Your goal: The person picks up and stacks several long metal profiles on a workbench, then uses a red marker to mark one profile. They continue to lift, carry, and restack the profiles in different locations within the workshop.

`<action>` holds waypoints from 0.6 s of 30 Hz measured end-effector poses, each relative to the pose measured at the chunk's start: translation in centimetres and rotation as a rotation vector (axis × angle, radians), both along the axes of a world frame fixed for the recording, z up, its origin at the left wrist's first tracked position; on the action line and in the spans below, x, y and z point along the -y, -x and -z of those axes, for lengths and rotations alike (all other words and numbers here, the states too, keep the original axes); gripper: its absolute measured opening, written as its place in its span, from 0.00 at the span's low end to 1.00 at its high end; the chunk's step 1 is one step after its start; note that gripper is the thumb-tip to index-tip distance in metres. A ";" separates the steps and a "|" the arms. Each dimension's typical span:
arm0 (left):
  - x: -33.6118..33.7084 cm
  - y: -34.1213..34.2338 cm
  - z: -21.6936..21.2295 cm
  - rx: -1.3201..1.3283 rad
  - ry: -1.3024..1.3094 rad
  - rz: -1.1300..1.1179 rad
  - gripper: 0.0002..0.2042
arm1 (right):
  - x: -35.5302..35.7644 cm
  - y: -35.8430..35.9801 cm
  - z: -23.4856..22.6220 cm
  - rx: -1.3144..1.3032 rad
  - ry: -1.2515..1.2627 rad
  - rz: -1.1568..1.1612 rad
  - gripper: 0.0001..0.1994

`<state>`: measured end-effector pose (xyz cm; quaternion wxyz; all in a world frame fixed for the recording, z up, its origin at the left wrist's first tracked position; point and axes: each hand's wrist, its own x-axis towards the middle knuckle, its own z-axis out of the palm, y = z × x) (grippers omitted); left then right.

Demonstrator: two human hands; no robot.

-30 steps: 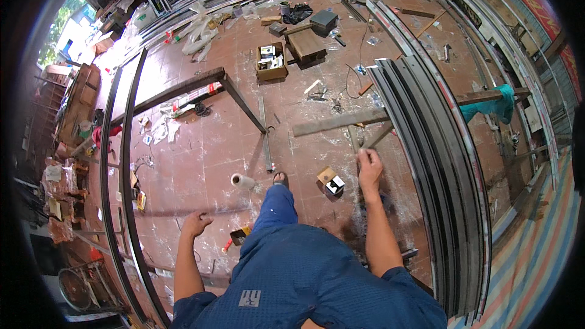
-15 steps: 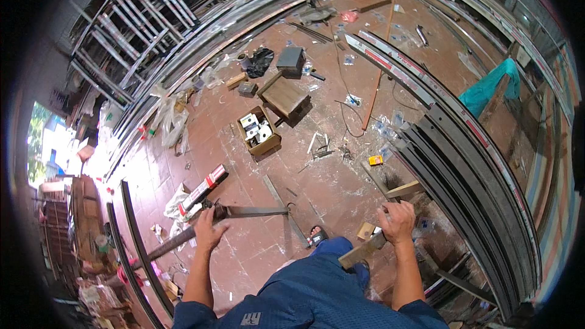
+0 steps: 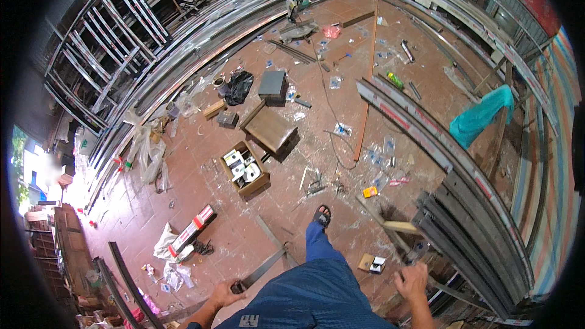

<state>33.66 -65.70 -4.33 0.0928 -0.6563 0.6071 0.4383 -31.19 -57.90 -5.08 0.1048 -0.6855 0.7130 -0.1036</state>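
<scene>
My left hand (image 3: 225, 296) hangs at the lower edge with thumb and fingers apart. It overlaps the dark end of a flat metal bar (image 3: 265, 268), and I see no grip on it. My right hand (image 3: 414, 281) hangs on the other side, fingers loosely bent and apart, with nothing visible in it. Nearest to it on the floor is a small open cardboard box (image 3: 371, 263) with a white-and-black item inside. Long dark metal profiles (image 3: 472, 237) lie stacked to its right. My sandalled foot (image 3: 322, 214) is forward on the tiled floor.
Ahead stand a carton of white boxes (image 3: 259, 186), a brown stool (image 3: 271, 128) and a grey box (image 3: 272, 86). A long red-and-white carton (image 3: 192, 231) lies left. A cable (image 3: 334, 146) trails across the floor. Metal lengths (image 3: 207, 42) line the back; teal cloth (image 3: 481, 117) hangs right.
My view has shifted forward, and one foot has stepped ahead. Both hands have dropped lower in the picture. The wooden piece beside my right leg is no longer in view.
</scene>
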 end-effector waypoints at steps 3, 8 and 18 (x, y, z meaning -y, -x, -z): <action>1.7 1.3 -2.9 -0.053 -0.198 -0.173 0.38 | 0.4 -0.2 0.2 0.019 -0.038 0.049 0.15; 7.0 0.5 -4.2 -0.086 -0.281 -0.268 0.37 | 1.7 -0.2 2.0 -0.064 -0.116 0.195 0.15; 27.0 0.8 10.2 -0.125 -0.465 -0.280 0.36 | 12.1 -3.0 8.4 0.128 -0.533 0.674 0.13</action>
